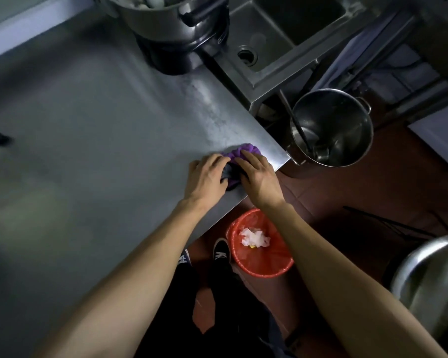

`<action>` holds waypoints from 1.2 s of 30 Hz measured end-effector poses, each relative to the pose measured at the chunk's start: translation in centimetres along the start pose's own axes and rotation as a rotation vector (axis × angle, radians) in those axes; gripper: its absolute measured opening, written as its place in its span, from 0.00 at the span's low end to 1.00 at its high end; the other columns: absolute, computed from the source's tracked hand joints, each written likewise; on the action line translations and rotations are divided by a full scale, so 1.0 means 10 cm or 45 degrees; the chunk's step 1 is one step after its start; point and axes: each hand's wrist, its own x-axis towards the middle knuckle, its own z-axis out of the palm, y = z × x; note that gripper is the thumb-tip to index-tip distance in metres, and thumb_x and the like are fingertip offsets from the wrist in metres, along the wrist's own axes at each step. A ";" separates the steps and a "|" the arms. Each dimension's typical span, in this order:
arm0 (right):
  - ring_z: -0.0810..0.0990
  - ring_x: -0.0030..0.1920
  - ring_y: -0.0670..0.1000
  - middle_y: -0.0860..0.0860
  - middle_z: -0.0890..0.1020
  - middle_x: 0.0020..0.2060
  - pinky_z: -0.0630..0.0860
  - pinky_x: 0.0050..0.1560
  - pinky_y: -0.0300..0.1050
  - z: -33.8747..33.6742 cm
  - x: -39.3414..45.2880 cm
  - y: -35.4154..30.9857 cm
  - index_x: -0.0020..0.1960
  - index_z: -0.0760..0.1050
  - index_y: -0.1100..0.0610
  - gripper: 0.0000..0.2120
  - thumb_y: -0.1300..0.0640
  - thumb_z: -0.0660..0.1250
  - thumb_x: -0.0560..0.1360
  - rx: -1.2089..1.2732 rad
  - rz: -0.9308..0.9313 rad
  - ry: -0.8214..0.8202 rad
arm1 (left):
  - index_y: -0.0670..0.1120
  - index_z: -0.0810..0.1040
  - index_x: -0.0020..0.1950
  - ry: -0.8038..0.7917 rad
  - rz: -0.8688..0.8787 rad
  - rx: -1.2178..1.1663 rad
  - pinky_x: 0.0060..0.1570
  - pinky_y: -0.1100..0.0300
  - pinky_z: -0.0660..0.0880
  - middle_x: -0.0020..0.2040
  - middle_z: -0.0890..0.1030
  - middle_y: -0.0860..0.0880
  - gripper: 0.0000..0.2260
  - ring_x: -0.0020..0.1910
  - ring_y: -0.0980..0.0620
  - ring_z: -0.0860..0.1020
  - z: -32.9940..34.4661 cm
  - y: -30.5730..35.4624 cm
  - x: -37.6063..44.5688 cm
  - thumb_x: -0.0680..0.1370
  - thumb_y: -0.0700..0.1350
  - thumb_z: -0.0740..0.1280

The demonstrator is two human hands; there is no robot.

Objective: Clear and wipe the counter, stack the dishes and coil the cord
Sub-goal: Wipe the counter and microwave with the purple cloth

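Both hands on purple cloth (239, 152) | left hand (207, 177) gripping | right hand (259, 174) pressing flat | counter (93, 130) corner

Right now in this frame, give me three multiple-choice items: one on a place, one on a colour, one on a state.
1. Where is the bunched purple cloth?
A. at the steel counter's corner
B. in the sink
C. on the floor

2. What colour is the plastic waste bin on the floor?
A. blue
B. red
C. green

3. What lies on the cloth?
A. the left hand only
B. neither hand
C. both, with the right hand

Answers: 1 A, it sits by the counter's corner edge; 2 B, its rim is red; 3 C, both hands' fingers lie over it.
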 end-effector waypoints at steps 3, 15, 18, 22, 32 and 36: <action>0.64 0.75 0.62 0.58 0.69 0.74 0.67 0.71 0.62 0.06 0.00 -0.02 0.74 0.69 0.57 0.25 0.54 0.65 0.78 0.001 0.023 -0.146 | 0.48 0.74 0.69 -0.068 -0.049 0.086 0.56 0.45 0.74 0.66 0.76 0.49 0.28 0.62 0.45 0.76 0.00 -0.01 -0.07 0.71 0.48 0.75; 0.64 0.75 0.62 0.59 0.69 0.74 0.63 0.74 0.61 -0.03 0.08 -0.39 0.73 0.69 0.57 0.24 0.52 0.65 0.80 -0.022 -0.109 -0.132 | 0.47 0.69 0.74 -0.064 -0.160 0.200 0.59 0.44 0.73 0.67 0.76 0.47 0.25 0.66 0.45 0.73 -0.31 -0.19 -0.38 0.78 0.54 0.65; 0.66 0.74 0.62 0.59 0.69 0.73 0.65 0.72 0.61 0.03 0.11 -0.72 0.72 0.70 0.58 0.22 0.53 0.64 0.79 -0.005 -0.177 -0.177 | 0.46 0.69 0.74 -0.039 -0.239 0.224 0.60 0.45 0.72 0.67 0.77 0.48 0.25 0.66 0.45 0.74 -0.52 -0.36 -0.63 0.79 0.54 0.64; 0.66 0.73 0.62 0.60 0.69 0.74 0.66 0.71 0.60 0.11 0.08 -1.32 0.74 0.68 0.57 0.24 0.53 0.64 0.79 0.016 -0.311 -0.257 | 0.47 0.66 0.76 -0.006 -0.395 0.234 0.64 0.45 0.70 0.69 0.75 0.48 0.24 0.67 0.45 0.72 -0.84 -0.69 -1.11 0.81 0.55 0.61; 0.64 0.74 0.60 0.57 0.68 0.74 0.65 0.71 0.57 0.37 -0.51 -3.10 0.74 0.67 0.55 0.22 0.52 0.61 0.81 -0.004 -0.631 -0.352 | 0.48 0.64 0.77 0.156 -0.679 0.248 0.67 0.46 0.67 0.72 0.73 0.48 0.24 0.70 0.45 0.70 -1.61 -1.55 -2.97 0.82 0.56 0.59; 0.64 0.74 0.59 0.56 0.68 0.75 0.65 0.71 0.57 0.49 -0.90 -3.83 0.75 0.66 0.55 0.23 0.51 0.61 0.82 -0.025 -0.759 -0.375 | 0.47 0.65 0.76 0.256 -0.779 0.216 0.68 0.45 0.67 0.72 0.73 0.48 0.24 0.70 0.45 0.70 -1.88 -1.80 -3.81 0.82 0.56 0.59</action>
